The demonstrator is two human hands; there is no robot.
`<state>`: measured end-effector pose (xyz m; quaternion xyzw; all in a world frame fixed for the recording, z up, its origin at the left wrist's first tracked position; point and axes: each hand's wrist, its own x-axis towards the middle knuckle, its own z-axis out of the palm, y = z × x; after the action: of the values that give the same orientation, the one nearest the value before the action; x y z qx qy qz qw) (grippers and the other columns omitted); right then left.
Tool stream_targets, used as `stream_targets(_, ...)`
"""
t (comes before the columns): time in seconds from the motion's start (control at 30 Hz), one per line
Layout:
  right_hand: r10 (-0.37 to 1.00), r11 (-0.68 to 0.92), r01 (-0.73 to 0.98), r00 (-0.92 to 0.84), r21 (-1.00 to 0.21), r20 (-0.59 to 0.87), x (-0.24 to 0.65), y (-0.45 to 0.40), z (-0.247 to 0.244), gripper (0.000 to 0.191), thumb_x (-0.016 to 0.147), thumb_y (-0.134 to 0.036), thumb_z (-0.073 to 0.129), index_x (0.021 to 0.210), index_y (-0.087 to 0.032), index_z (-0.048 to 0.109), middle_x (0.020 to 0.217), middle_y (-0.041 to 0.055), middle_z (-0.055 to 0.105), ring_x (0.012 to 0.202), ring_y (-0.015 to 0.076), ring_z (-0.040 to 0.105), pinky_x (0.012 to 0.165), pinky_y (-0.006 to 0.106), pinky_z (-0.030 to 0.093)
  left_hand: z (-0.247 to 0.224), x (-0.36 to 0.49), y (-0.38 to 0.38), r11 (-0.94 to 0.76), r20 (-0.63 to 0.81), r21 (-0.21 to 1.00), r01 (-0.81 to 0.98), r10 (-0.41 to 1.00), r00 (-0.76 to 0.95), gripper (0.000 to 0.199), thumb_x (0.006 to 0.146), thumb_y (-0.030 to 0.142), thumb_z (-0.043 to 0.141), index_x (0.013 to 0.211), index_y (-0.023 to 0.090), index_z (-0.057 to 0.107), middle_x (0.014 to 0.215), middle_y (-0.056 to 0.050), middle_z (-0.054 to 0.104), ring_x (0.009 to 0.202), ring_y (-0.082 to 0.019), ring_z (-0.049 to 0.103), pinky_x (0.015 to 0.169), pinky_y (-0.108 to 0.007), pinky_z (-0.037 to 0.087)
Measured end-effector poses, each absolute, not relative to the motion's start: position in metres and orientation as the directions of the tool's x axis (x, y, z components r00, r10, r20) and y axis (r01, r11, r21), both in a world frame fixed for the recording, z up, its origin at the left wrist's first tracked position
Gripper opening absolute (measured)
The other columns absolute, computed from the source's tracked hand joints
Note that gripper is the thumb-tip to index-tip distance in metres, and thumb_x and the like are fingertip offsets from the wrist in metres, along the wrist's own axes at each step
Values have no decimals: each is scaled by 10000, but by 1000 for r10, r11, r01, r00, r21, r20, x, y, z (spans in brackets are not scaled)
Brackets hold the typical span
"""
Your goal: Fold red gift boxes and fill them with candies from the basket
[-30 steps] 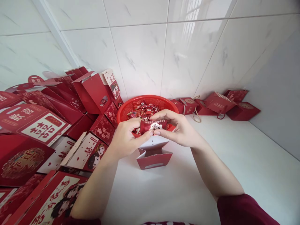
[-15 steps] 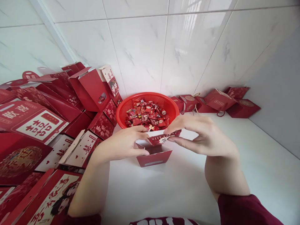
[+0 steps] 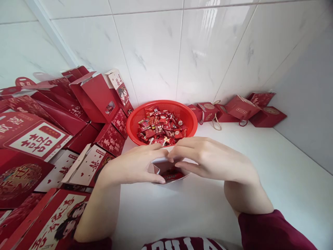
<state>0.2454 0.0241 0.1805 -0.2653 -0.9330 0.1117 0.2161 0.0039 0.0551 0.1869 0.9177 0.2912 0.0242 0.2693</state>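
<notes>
My left hand (image 3: pixel 139 163) grips the left side of a small red paper box (image 3: pixel 165 167), with its thumb along the near rim and its fingers behind. The box stands open at the top on the white table, and its pale inner flaps show. A red-wrapped candy (image 3: pixel 173 176) lies inside. Above the box's right side, my right hand (image 3: pixel 205 158) has its thumb and fingers apart at the opening, with nothing seen between them. Just behind the hands is a red plastic basket (image 3: pixel 194 125) with many wrapped candies (image 3: pixel 162 126).
Red and white gift boxes (image 3: pixel 41 139) are piled along the left side. Several small red boxes (image 3: pixel 240 108), some with cord handles, stand at the back right against the tiled wall (image 3: pixel 151 52). The white table (image 3: pixel 260 156) runs to a grey wall at right.
The red-wrapped candy has left my right hand and lies in the box. My right hand has moved left and over the opening. My left hand still grips the box.
</notes>
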Motion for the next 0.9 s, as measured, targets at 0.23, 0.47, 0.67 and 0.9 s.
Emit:
stream_targets(0.23, 744, 666, 618, -509, -418, 433, 275, 44, 184, 225, 979, -201, 461, 1076, -241, 660, 1008, 29, 716, 851, 180, 647, 719, 307, 477, 188, 3, 56, -667, -157, 463, 583, 586, 795, 324, 821, 374, 703, 1139, 324, 667, 1157, -15, 616, 1014, -231, 618, 824, -281, 470)
stream_targets(0.47, 925, 375, 769, -270, -517, 268, 289, 117, 151, 297, 946, -161, 405, 995, -228, 690, 1032, 22, 729, 959, 205, 662, 788, 323, 479, 197, -7, 62, -673, 52, 506, 540, 649, 759, 254, 924, 365, 574, 1148, 299, 675, 1304, -28, 586, 1189, -220, 562, 994, -291, 439)
stream_targets(0.67, 936, 324, 855, -352, -406, 6, 266, 161, 125, 376, 944, -95, 334, 1074, -180, 677, 1183, 63, 698, 1076, 187, 638, 902, 270, 458, 168, -25, 110, -502, 142, 513, 696, 849, 508, 321, 946, 439, 483, 1116, 241, 671, 1178, -43, 687, 1062, -210, 635, 912, -295, 489)
stream_targets(0.9, 920, 238, 946, -293, -222, -262, 232, 191, 94, 330, 872, -191, 567, 1179, -94, 637, 1191, 216, 670, 1070, 319, 650, 823, 342, 492, 117, -19, 157, -344, -6, 344, 873, 930, 369, 321, 892, 500, 498, 988, 284, 715, 1000, 10, 750, 916, -213, 667, 780, -301, 467)
